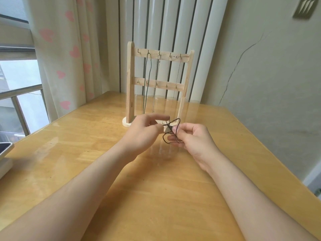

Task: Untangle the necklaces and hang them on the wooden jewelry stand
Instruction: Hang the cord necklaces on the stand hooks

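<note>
A wooden jewelry stand [130, 80] with two hook bars stands at the back of the table. From its top bar hang a dark green cord necklace [147, 80], a silver chain [156, 84] and a thin fine chain [175, 80]. Just in front of the stand, above the table, both hands work a tangled black cord necklace [172, 129] with a small pale pendant. My left hand [145, 129] pinches the cord from the left. My right hand [192, 136] pinches the loops from the right, fingers curled round them.
The wooden table [86, 153] is glossy and runs to a wall on the right. A white device [5, 153] lies at the left edge. Curtains and a window are behind on the left, and vertical white pipes stand behind the stand.
</note>
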Available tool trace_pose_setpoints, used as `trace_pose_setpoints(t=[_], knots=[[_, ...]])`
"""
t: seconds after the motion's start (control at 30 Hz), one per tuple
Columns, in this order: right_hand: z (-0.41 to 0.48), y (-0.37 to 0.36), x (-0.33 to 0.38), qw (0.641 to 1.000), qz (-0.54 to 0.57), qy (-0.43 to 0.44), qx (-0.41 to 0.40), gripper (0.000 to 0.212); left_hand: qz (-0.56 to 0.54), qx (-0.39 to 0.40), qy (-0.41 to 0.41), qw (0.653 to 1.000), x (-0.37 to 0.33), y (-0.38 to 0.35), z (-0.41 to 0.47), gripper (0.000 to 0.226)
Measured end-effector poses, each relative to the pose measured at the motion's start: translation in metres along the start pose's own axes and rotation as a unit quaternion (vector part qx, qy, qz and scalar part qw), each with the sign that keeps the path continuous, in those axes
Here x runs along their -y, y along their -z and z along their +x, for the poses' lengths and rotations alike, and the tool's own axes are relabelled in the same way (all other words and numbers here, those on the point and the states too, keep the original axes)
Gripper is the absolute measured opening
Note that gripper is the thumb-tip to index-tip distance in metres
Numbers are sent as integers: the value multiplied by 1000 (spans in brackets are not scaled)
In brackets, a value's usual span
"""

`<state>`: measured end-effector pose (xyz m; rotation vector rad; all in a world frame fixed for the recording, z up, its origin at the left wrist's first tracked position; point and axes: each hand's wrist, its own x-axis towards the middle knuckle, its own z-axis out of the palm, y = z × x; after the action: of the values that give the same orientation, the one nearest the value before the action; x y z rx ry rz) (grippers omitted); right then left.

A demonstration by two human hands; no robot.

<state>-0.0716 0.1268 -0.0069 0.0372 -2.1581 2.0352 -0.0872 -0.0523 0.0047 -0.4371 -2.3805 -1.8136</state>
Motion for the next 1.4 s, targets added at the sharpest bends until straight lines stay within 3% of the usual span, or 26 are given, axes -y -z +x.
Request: trace_pose_setpoints(t=[0.17, 0.33, 0.5, 0.63, 0.7, 0.83, 1.03, 1.3, 1.4], knots=[[1, 1, 0, 1000, -5, -8, -20, 11, -115, -68, 81, 988, 1, 0, 5, 35], [-1, -3, 1, 997, 74, -31, 10, 12, -257, -100, 163, 947, 6, 2, 11, 27], [-4, -10, 8, 977, 197, -61, 53, 15, -73, -47, 84, 993, 8, 1, 5, 12], [-3, -9, 9, 967, 234, -81, 58, 32, 43, 0, 76, 996, 6, 0, -2, 16], [-4, -10, 8, 970, 218, -85, 73, 37, 53, -4, 82, 995, 4, -1, -2, 21], [-5, -10, 8, 979, 146, -97, 106, 48, -80, -29, 132, 988, 1, 0, 1, 28], [-8, -4, 8, 991, 46, -99, 74, 27, -251, -24, 170, 953, -3, 3, 4, 20], [-6, -3, -3, 998, -35, -13, 46, 30, -310, -2, 188, 932, -4, 5, 3, 39], [-6, -3, -4, 996, -78, 22, 23, 28, -302, 8, 188, 934, -4, 7, 4, 34]])
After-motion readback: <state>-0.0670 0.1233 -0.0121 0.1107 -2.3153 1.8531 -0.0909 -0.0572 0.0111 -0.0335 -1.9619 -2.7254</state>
